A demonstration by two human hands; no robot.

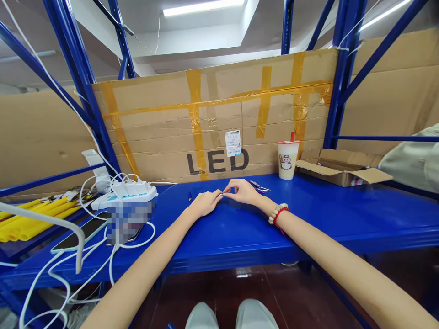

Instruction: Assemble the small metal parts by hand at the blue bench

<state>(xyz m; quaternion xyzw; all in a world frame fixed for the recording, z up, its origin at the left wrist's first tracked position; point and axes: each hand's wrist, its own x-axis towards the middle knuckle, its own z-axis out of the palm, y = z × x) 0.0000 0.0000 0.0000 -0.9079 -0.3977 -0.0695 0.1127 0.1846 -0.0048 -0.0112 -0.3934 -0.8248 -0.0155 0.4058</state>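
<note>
At the centre of the frame, the left hand [205, 202] and right hand [242, 190] pinch together on a tiny dark metal piece [221, 195], seemingly light, stiff, best gripped by fingertips.

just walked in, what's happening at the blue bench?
A person seated at the blue shelf bench has both hands together over it: the left hand and right hand pinch a tiny item between the fingertips, too small to identify. A small metal clip-like piece lies just behind the right hand. A lidded drink cup, an open cardboard box and a power strip with white cables sit around.
</note>
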